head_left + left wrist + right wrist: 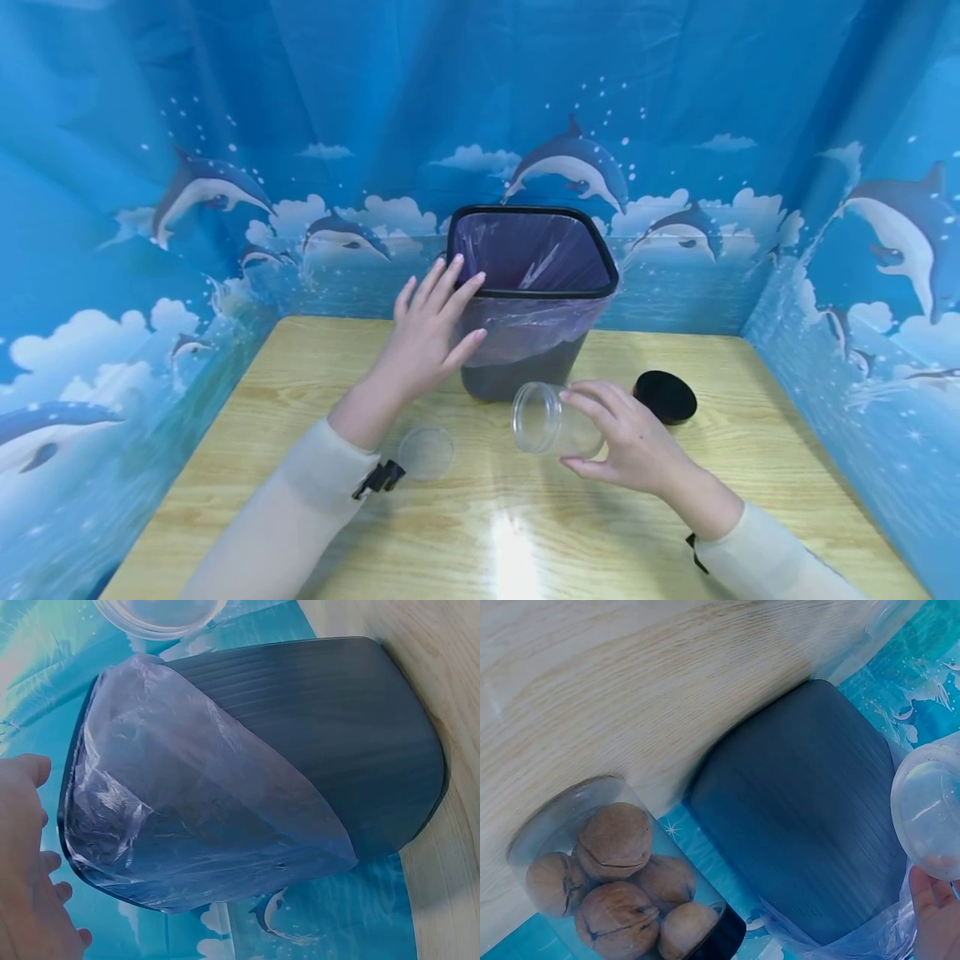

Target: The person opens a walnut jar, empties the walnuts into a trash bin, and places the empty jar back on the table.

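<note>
My right hand (626,433) holds a clear empty-looking plastic jar (536,421) on its side, its mouth facing left, just in front of the trash bin (525,367). In the right wrist view the jar (930,814) shows at the right edge with part of the hand (936,922). A purple plastic bag (180,795) lines the dark bin and hangs over its rim. My left hand (431,333), fingers spread and straight, is at the bin's left side near the rim; the left wrist view shows a gap between hand (30,862) and rim.
A clear jar with several walnuts (615,840) stands at the right, capped with a black lid (665,397). Left of the held jar, a flat clear disc (426,454) lies on the wooden table (450,533). Blue dolphin-printed curtains (390,125) enclose the table's back and sides.
</note>
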A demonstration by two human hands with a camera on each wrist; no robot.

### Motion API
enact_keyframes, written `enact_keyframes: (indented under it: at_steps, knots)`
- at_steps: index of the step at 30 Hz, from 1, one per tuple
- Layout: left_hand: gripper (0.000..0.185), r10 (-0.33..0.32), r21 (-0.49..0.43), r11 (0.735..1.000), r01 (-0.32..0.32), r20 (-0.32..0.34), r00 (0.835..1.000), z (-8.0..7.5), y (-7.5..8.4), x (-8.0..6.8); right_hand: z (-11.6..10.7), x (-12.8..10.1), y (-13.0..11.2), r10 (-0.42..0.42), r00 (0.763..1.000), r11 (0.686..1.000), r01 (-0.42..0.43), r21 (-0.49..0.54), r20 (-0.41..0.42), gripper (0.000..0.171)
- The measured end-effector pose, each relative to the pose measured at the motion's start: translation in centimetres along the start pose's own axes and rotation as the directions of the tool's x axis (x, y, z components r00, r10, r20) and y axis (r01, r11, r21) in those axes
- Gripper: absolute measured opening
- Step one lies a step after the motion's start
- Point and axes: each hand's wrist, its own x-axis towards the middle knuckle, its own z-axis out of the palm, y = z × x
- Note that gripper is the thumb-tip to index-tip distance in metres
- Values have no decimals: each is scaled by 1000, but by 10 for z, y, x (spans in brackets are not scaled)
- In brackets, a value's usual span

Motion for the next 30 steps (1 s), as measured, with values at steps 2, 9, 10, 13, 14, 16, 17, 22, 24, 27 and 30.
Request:
enact_keyframes:
  at_steps: [2, 9, 10, 13, 14, 16, 17, 22, 24, 27, 30]
  knots:
    - [68, 6, 3, 1000, -6, 6, 1000, -2, 1, -4, 0, 0, 0, 1, 1000, 1000, -1, -1, -4, 79]
    - [68, 14, 19, 1000, -15, 39, 999, -6, 5, -18, 1, -1, -1, 5, 1000, 1000, -6, -10, -16, 78]
    - [68, 16, 16, 1000, -16, 42, 999, -7, 5, -20, 1, -1, -1, 6, 1000, 1000, -6, -10, -17, 78]
    - [68, 28, 14, 999, -28, 44, 999, -7, 5, -26, 1, -1, -1, 6, 1000, 1000, -6, -14, -20, 78]
    - [68, 31, 11, 999, -32, 43, 999, -7, 5, -28, 1, -1, -1, 6, 1000, 1000, -6, -16, -20, 77]
    - [67, 38, 12, 999, -38, 38, 999, -7, 4, -33, 1, -1, -2, 5, 1000, 1000, -6, -18, -23, 77]
    - [67, 37, 9, 999, -37, 38, 999, -7, 4, -35, 1, -1, -2, 5, 1000, 1000, -6, -18, -25, 77]
    - [67, 31, 0, 1000, -31, 48, 998, -5, -2, -49, 1, 0, -3, 4, 999, 1000, -4, -8, -36, 74]
    - [67, 31, -4, 1000, -31, 64, 997, -4, -5, -54, 1, 1, -3, 6, 999, 1000, -6, -5, -37, 73]
    - [69, 30, -9, 1000, -29, 102, 994, -1, -9, -62, 2, 1, -3, 9, 999, 1000, -9, -3, -37, 72]
    - [71, 27, -13, 1000, -25, 142, 989, 3, -12, -68, 2, 1, -4, 11, 999, 1000, -11, -1, -36, 72]
